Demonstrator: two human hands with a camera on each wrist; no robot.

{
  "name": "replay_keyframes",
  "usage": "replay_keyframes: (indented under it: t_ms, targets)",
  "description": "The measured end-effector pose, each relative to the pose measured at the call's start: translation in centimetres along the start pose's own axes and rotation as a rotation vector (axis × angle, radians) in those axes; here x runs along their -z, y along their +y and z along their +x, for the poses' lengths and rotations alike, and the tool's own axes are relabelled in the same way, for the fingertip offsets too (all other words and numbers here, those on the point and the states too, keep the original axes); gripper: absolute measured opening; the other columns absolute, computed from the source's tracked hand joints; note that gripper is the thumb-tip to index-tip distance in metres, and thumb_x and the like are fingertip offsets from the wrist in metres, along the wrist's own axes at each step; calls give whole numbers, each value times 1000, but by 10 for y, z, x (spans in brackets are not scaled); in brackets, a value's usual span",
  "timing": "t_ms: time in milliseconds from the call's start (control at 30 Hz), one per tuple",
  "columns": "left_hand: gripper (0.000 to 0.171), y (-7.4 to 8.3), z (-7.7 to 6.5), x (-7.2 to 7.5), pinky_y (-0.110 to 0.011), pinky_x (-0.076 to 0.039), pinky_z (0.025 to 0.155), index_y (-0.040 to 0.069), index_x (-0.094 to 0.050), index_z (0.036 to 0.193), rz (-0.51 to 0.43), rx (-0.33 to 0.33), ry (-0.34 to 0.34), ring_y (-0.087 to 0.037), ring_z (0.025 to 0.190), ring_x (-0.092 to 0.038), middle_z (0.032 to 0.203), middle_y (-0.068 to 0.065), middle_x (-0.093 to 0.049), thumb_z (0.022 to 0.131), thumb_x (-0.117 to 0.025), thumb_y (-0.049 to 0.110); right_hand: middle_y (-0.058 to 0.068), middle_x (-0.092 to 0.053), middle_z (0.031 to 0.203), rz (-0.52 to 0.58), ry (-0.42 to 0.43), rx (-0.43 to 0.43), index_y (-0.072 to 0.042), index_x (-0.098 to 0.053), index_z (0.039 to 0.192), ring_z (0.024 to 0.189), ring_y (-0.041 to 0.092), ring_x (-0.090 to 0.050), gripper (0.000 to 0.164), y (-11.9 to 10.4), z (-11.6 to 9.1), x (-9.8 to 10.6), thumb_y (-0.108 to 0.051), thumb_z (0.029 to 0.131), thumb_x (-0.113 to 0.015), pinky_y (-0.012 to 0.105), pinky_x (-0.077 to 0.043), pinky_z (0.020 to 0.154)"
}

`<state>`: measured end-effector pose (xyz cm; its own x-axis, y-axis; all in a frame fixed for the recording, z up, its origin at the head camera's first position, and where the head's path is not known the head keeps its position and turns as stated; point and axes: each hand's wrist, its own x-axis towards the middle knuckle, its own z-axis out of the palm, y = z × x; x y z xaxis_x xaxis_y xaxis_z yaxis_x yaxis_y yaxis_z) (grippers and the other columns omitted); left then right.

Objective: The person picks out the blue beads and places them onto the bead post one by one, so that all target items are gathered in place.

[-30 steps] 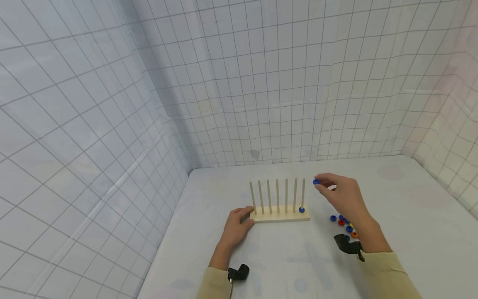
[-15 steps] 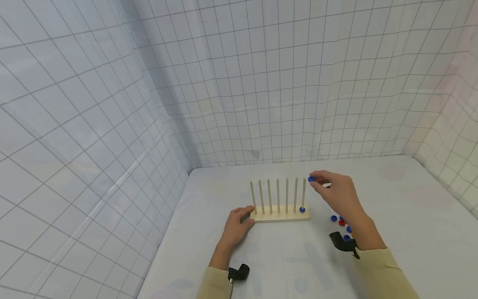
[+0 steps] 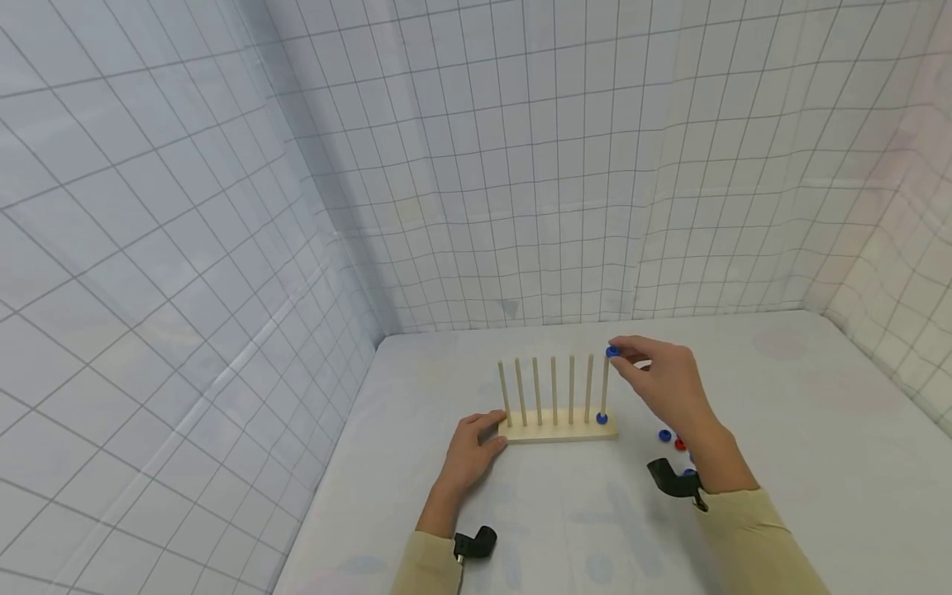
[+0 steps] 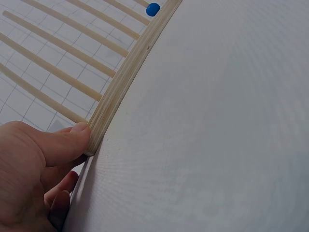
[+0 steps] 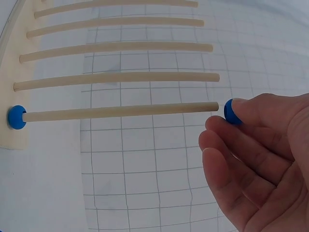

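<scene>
A light wooden peg board with a row of several upright dowels stands on the table. Its left end is pinched between thumb and fingers of my left hand; the left wrist view shows the thumb on the base edge. My right hand pinches a blue bead by thumb and fingertips at the top of the rightmost dowel. In the right wrist view the held bead sits just off the dowel's tip. Another blue bead lies at the foot of that same dowel.
Loose beads lie on the table right of the board, among them a blue bead and a red bead; my right forearm hides part of the group. Grid-patterned white sheets hang behind and at both sides.
My right hand has moved left and slightly up, bringing the blue bead from beside the rightmost dowel to its tip. The left hand and the board have stayed in place.
</scene>
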<state>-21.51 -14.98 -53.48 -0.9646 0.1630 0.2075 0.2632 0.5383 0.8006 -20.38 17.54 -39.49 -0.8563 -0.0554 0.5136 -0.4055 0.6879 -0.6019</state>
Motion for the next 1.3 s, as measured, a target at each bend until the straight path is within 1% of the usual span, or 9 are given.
replay_keyframes:
  t_ms: [300,700,967,1167,1300]
  targets:
    - [40,-1,0,0,-59,-35,105,11,-69,129,2,0,-1,-37,128,-47,129,-16,-60,89,-75,10,5,-76,98,-6,1,-1,-7,-74,118,89,22,-71,25,-1,2,-4,-15,94,-72,43,-58,76]
    - [41,1,0,0,-59,-35,106,11,-69,130,-2,16,-6,-37,129,-46,130,-16,-59,90,-74,10,5,-76,99,-6,-16,5,-6,-74,118,89,22,-71,26,1,3,-6,-15,94,-73,43,-58,75]
    - [40,1,0,0,-59,-36,105,11,-68,130,5,3,-7,-37,128,-47,131,-17,-58,90,-74,10,6,-76,96,-8,-29,-23,-7,-74,119,88,24,-70,26,1,2,-8,-15,94,-72,44,-57,75]
    - [41,1,0,1,-59,-35,106,11,-68,131,5,7,-9,-37,129,-47,131,-17,-58,90,-74,11,6,-76,97,-23,-31,-28,-6,-74,118,88,23,-70,25,2,1,-9,-16,94,-72,44,-57,75]
    - [42,0,1,1,-59,-36,105,11,-68,130,15,-4,-9,-38,128,-47,130,-18,-58,89,-74,10,6,-76,97,-30,-36,-38,-7,-74,118,88,24,-70,26,1,0,-10,-18,95,-72,44,-57,74]
